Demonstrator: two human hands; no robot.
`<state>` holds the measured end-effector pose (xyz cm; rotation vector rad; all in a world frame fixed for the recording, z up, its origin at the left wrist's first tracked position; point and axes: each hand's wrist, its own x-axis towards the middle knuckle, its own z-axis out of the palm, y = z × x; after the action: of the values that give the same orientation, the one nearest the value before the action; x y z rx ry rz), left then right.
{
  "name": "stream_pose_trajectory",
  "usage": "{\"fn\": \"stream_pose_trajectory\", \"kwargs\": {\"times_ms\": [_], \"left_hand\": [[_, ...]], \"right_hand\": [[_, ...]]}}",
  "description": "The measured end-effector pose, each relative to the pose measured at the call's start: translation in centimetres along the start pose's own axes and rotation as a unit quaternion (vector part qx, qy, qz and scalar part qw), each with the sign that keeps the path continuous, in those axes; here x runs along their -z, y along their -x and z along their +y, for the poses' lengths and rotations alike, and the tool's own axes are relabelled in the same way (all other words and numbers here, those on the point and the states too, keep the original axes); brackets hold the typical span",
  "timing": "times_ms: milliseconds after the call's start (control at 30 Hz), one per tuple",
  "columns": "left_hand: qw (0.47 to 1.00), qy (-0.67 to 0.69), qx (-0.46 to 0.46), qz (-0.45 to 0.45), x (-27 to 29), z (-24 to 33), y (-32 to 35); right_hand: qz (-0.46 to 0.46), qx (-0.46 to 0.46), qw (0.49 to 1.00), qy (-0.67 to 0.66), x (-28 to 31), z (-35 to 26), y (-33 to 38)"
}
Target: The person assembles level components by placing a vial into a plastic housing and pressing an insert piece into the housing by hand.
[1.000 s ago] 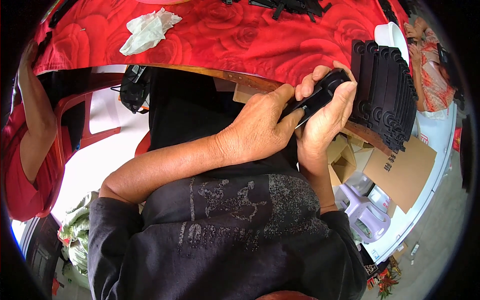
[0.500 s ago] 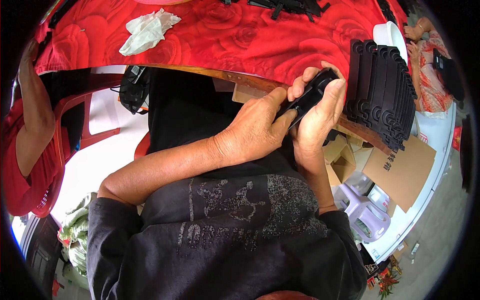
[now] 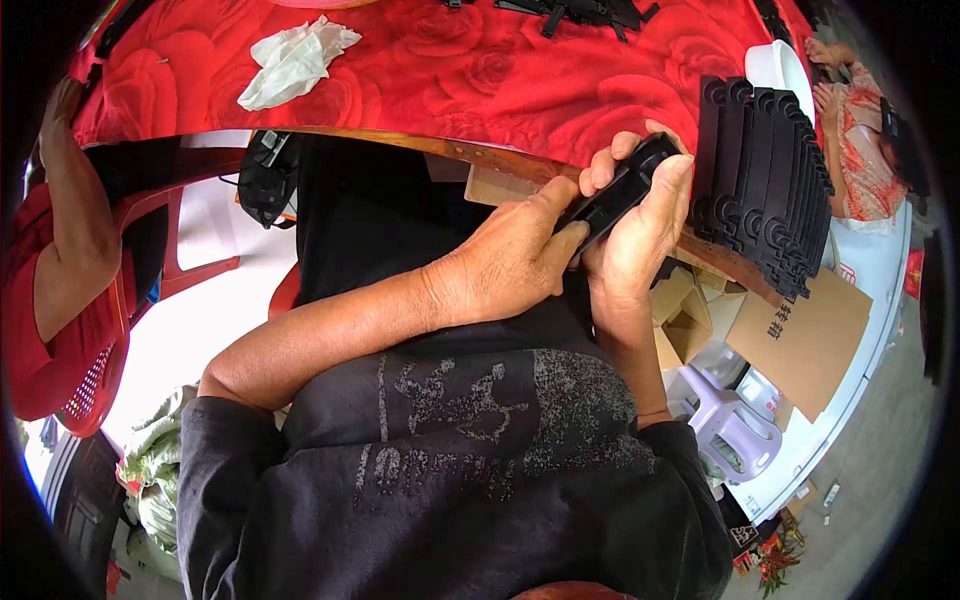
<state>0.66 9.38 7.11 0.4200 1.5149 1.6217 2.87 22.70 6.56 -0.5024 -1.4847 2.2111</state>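
Observation:
Just before the table's front edge, both my hands hold one long black plastic part. It slants from lower left to upper right and has a rounded upper end. Around its upper half wraps my right hand, thumb along the near side and fingers curled behind. My left hand grips the lower end, the thumb pressed on the part's face. A neat stack of similar-looking long black plastic parts lies on the table to the right of my right hand.
A red rose-patterned cloth covers the table. On it lie a crumpled white tissue, several small black parts and a white bowl. Below right are cardboard and a lilac plastic stool. Other people sit left and right.
My hands and the black part have barely moved; the part is turned slightly. At the left, the other person's arm has shifted a little.

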Motion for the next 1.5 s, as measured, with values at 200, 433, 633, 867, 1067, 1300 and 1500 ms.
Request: {"fn": "stream_pose_trajectory", "kwargs": {"times_ms": [200, 433, 633, 867, 1067, 1300, 1500], "left_hand": [[0.999, -0.021, 0.032, -0.031, 0.3, 0.2, 0.1], [0.997, -0.004, 0.062, -0.044, 0.4, -0.1, -0.2], [0.998, 0.03, 0.033, -0.034, 0.2, -0.1, -0.5], [0.999, 0.046, -0.022, 0.013, -0.4, -0.4, -1.1], [0.999, 0.033, -0.011, 0.013, -0.1, 0.2, -1.2], [0.999, 0.04, 0.016, 0.027, -0.2, 0.0, -0.7], [0.997, 0.018, 0.076, -0.002, 0.2, 0.5, -0.4]], "right_hand": [[0.018, -0.018, 1.0, -0.007, 0.1, 0.1, 0.0], [0.033, -0.035, 0.999, -0.002, 0.4, 0.8, 0.0], [0.013, -0.003, 1.0, 0.005, 0.1, 0.0, -0.5], [-0.002, 0.025, 0.999, 0.022, -0.3, -0.5, -0.4], [-0.012, 0.027, 0.999, 0.027, -0.6, -0.7, -0.1], [-0.033, 0.015, 0.998, 0.045, -0.6, -0.3, 0.0], [0.007, -0.002, 1.0, 0.013, 0.3, -0.7, -0.6]]}}
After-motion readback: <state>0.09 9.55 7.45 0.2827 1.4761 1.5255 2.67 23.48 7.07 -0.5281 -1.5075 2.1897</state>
